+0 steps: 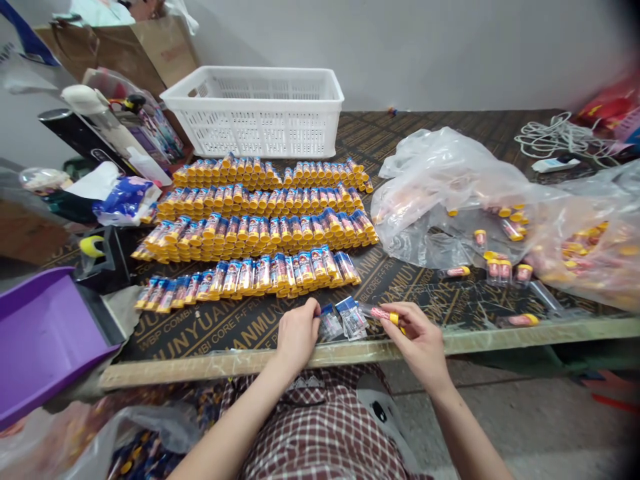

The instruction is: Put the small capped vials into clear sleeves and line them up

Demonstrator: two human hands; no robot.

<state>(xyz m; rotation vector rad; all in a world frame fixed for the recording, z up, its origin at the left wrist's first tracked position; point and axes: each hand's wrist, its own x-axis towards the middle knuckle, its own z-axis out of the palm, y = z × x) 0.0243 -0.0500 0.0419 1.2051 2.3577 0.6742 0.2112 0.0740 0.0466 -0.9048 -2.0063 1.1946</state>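
My right hand (pixel 417 340) is closed around a small clear tube (pixel 383 313) with a yellow cap and pink-red contents, lying sideways in the fingers. Its far end points left, toward a small pile of blue-and-white printed slips (pixel 353 317) near the table's front edge. On the left side of that pile, my left hand (pixel 299 333) has its fingers curled together at the edge of another printed slip (pixel 329 322); what lies between the fingertips is hidden. Beyond both hands, stacked rows of blue-labelled tubes with yellow caps (pixel 270 273) stretch across the table.
A white plastic basket (pixel 255 123) stands behind the rows. Clear plastic bags (pixel 460 180) and loose capped tubes (pixel 500 270) lie at right, with a coiled white cable (pixel 555 137) behind. A purple dustpan (pixel 35 333) sits at left. Tape (pixel 540 335) covers the table's front edge.
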